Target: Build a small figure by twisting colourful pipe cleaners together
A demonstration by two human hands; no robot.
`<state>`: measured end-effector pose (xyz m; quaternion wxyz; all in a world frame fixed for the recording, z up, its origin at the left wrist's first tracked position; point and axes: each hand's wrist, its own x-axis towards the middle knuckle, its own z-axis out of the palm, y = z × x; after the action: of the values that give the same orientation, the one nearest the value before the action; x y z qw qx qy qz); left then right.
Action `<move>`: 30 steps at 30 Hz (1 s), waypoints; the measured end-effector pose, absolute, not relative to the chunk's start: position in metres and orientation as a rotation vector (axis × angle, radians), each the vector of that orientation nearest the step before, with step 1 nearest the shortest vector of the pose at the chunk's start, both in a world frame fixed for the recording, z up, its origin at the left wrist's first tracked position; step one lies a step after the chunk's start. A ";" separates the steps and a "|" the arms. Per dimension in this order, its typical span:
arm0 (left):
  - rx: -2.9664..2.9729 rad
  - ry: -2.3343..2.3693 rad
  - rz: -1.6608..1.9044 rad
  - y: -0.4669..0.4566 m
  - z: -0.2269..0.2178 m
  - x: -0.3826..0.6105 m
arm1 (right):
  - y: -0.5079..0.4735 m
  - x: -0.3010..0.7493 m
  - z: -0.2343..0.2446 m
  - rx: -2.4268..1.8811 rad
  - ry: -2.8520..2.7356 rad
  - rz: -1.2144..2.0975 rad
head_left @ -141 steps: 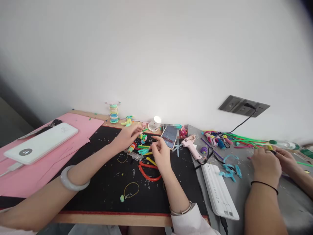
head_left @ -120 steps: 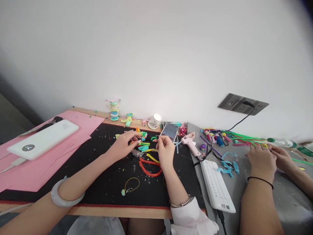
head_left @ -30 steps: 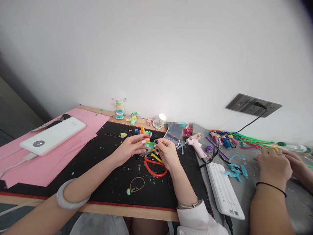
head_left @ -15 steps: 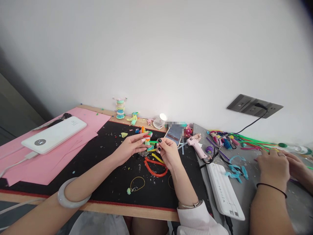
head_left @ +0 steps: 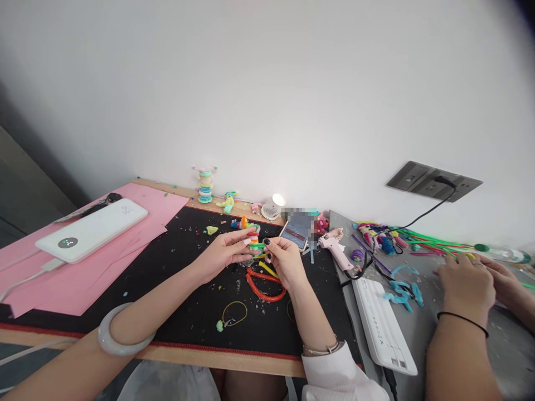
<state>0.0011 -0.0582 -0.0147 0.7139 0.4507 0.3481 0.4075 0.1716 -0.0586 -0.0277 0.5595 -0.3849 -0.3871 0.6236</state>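
My left hand (head_left: 223, 253) is closed around a small multicoloured pipe-cleaner piece (head_left: 254, 239), its bands red, orange and pale green. From the other side, my right hand (head_left: 287, 262) pinches a short green pipe-cleaner end (head_left: 258, 246) against that piece between dark-nailed fingertips. The fingers partly hide where the two meet. Just below the hands, a bent red pipe cleaner (head_left: 266, 297) and a yellow strip (head_left: 267, 269) lie on the black mat (head_left: 175, 312). Nearer the front edge is a thin tan loop (head_left: 235, 323) with a pale green bit on it.
A white power bank (head_left: 94, 231) lies on pink sheets (head_left: 137, 262) at left. Behind my hands stand a paper cup (head_left: 273, 208) and a phone (head_left: 296, 231). Rightward are a pink glue gun (head_left: 337, 252), a white device (head_left: 382, 326) and another person's hands (head_left: 468, 284).
My right hand has shifted slightly left, closer to my left hand, and less of the green end shows between them. My left hand keeps its hold on the multicoloured piece.
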 end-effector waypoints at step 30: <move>0.962 0.761 0.930 -0.060 -0.020 0.008 | -0.059 0.169 -0.034 -1.101 -1.170 1.214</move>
<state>0.0076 -0.0603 -0.0204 0.7181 0.4350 0.3439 0.4204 0.1690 -0.0592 -0.0344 0.5346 -0.4620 -0.4911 0.5095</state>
